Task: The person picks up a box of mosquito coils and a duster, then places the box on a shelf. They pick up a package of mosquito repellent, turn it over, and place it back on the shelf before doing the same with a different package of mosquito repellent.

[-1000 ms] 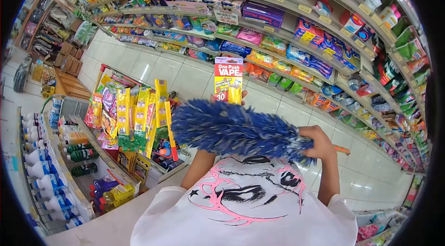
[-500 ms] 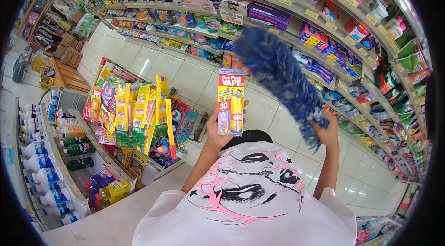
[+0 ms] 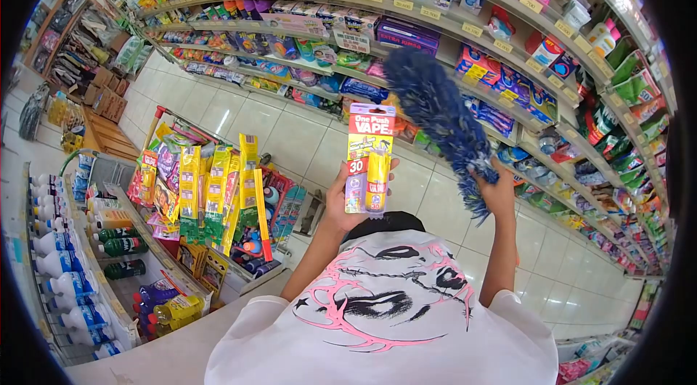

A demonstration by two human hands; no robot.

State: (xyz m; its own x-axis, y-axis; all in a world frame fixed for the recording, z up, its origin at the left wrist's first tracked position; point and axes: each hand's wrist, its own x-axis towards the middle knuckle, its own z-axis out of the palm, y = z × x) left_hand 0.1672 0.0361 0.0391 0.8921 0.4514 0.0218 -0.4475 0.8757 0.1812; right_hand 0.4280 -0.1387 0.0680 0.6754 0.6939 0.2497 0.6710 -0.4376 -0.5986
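My left hand (image 3: 340,200) is closed around a boxed spray pack labelled "One Push VAPE" (image 3: 369,160), held upright with its front facing me. A yellow canister shows through the front of the pack. In my right hand (image 3: 498,189) is a fluffy blue duster (image 3: 435,105), gripped near its lower end. The duster slants up and to the left, its tip in front of the shelves and apart from the pack. Its handle is hidden by the fluff and my fingers.
Long curved shelves (image 3: 406,4) full of packaged goods run across the back and down the right. To the left, hanging yellow packets (image 3: 218,185) cover a display rack beside a shelf of white bottles (image 3: 54,265). Tiled floor (image 3: 290,134) lies between.
The duster has drawn slightly down, and my right hand has shifted left and up. The pack has moved a little to the right in view, still in my left hand.
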